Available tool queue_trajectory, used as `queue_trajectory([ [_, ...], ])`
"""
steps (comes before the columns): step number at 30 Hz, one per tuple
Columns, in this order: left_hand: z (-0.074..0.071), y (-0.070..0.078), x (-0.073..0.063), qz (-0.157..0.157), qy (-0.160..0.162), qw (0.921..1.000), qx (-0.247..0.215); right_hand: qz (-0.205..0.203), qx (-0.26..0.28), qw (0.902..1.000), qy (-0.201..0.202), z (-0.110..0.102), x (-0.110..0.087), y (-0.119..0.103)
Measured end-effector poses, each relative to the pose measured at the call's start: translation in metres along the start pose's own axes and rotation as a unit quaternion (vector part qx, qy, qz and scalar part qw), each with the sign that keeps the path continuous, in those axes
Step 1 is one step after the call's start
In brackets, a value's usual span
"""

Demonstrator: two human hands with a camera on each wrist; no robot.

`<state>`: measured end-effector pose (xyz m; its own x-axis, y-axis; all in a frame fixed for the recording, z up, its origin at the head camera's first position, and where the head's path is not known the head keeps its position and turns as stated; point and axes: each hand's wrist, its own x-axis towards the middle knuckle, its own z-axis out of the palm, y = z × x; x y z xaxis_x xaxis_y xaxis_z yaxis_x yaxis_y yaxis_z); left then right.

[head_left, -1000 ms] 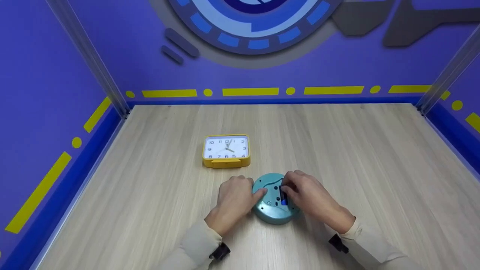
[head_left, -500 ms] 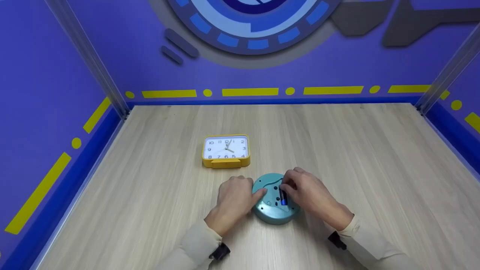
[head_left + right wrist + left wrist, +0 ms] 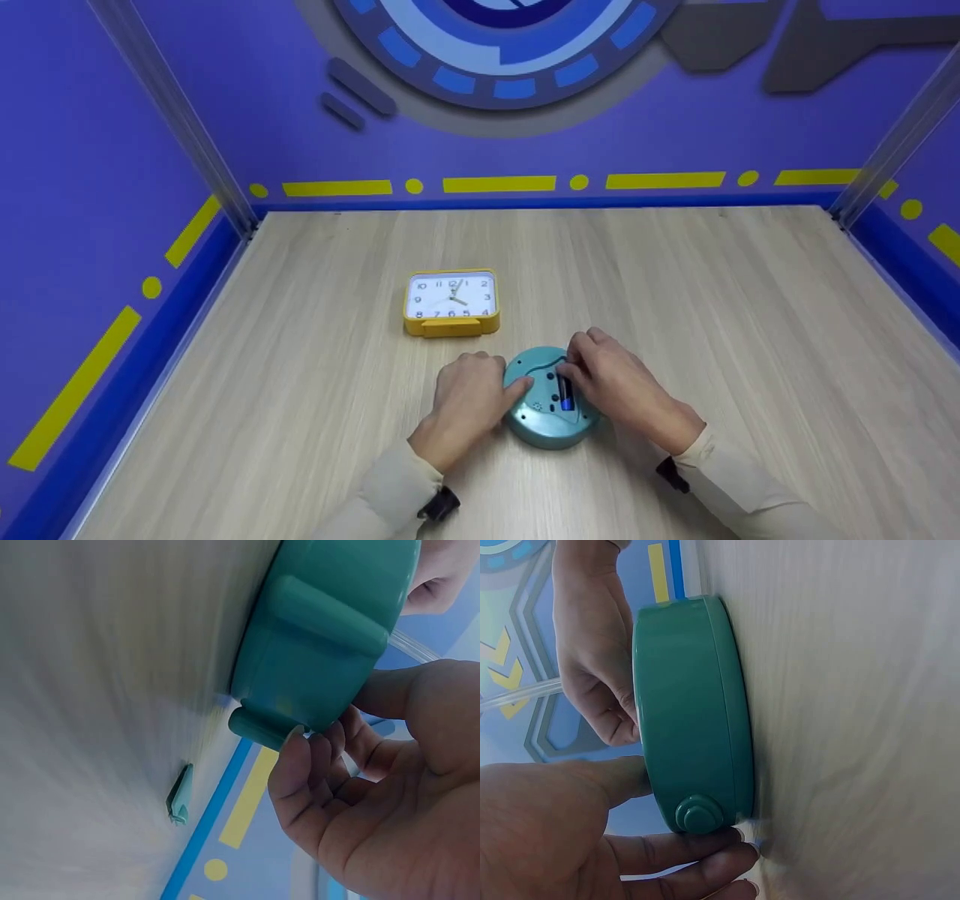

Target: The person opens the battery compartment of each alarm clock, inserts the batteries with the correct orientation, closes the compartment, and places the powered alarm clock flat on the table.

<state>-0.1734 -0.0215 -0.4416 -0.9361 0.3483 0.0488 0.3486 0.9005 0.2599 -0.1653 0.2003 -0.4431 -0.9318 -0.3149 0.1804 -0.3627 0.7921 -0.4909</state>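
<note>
A round teal alarm clock [image 3: 540, 431] lies on its face, with its battery slot uncovered and a dark blue battery [image 3: 566, 397] in it. My left hand [image 3: 472, 390] grips the clock's left side, thumb on the back and fingers along the rim, by a round knob in the left wrist view. My right hand [image 3: 619, 379] has its thumb at the battery's upper end. Its curled fingers touch the clock's rim beside a teal cylindrical part [image 3: 255, 727] in the right wrist view. That thumb hides the battery's far end.
A yellow rectangular alarm clock [image 3: 451, 300] lies face up behind the teal one, left of centre. One small teal plastic piece [image 3: 180, 795], like a battery cover, lies on the wooden table [image 3: 300, 360]. Blue-purple panels [image 3: 510, 161] wall the table's back and sides.
My right hand has shifted slightly upward and its fingers have moved toward the clock's far rim, so more of the battery shows. The left hand and both clocks stay in place.
</note>
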Motion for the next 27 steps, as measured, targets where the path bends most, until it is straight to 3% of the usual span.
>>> queue_trajectory([
  [8,-0.0008,0.0011,0.0018,-0.011,-0.021,0.9997,-0.004,0.018,0.004,0.9998,-0.006,0.0022,0.0015,0.0005],
  [27,-0.0014,-0.0002,0.0009,-0.008,-0.021,0.9995,-0.021,0.062,0.036,0.9974,-0.003,0.0037,0.0047,-0.0013],
])
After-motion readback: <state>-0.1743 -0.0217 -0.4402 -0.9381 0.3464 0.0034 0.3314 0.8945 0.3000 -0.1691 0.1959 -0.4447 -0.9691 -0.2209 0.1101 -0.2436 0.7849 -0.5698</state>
